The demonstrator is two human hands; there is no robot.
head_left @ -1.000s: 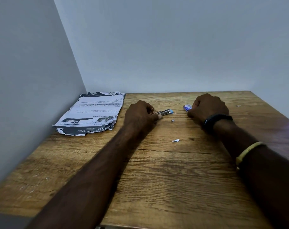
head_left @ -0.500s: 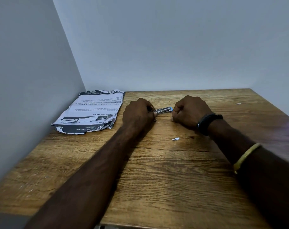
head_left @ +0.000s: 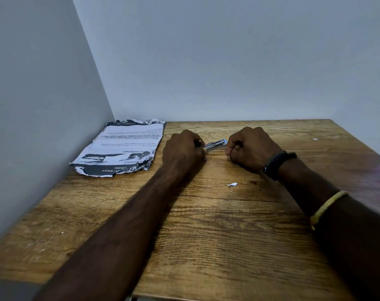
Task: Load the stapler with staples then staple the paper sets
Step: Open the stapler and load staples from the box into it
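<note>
A small metal stapler with a blue tip lies low over the wooden table, its rear end gripped in my left hand. My right hand is curled into a fist just right of the blue tip, thumb and forefinger pinched together. Anything inside that fist is hidden. A crumpled stack of printed paper lies at the back left against the wall, well left of my left hand.
Grey walls close the table at the back and on the left. A small white paper scrap lies in front of my right hand, and another speck sits at the far right.
My right hand has slid left from a small blue item on the table to the stapler's tip. That blue item is no longer visible. My left hand has kept hold of the stapler.
</note>
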